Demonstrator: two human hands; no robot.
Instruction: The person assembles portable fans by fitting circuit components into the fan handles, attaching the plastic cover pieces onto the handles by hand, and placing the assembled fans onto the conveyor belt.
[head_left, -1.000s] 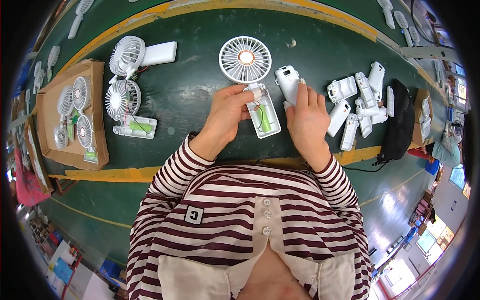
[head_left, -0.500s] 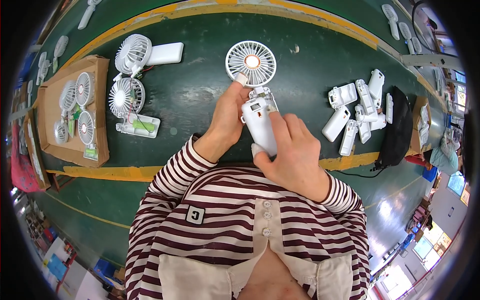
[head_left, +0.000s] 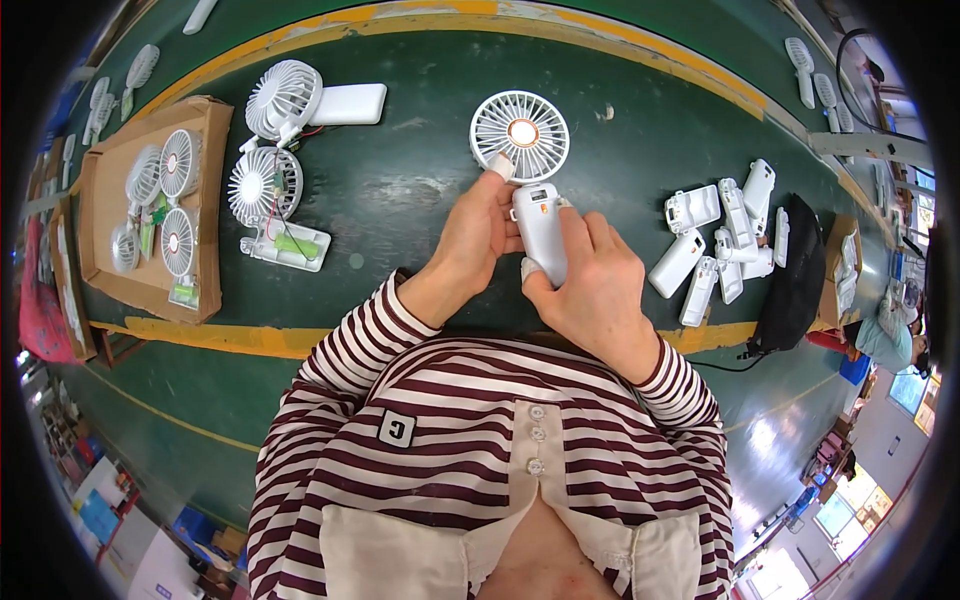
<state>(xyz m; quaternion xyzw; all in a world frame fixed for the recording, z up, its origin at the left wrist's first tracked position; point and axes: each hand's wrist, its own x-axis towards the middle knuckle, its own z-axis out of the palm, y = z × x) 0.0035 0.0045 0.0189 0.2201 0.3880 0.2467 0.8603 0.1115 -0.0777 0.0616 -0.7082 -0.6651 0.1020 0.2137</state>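
A white handheld fan (head_left: 519, 137) with a round grille is held over the table in front of me, its head pointing away. My left hand (head_left: 478, 228) is closed on the fan's neck and left side, its thumb against the grille's lower rim. On the handle lies a white handle cover (head_left: 542, 228) with a small window near its top. My right hand (head_left: 592, 275) grips this cover from the right, index finger along its upper edge and thumb lower down. The cover hides the handle's inside.
Two fans (head_left: 267, 188) with exposed wires and a green battery lie at left, beside a cardboard box (head_left: 215, 225) of fans. Several white handle shells (head_left: 697, 204) are heaped at right, near a black pouch (head_left: 789, 275). Yellow tape (head_left: 240, 341) lines the table edge.
The cover has moved up toward the fan head and now lies over the handle top, where circuitry showed before. Both hands still hold on; the view has shifted slightly.
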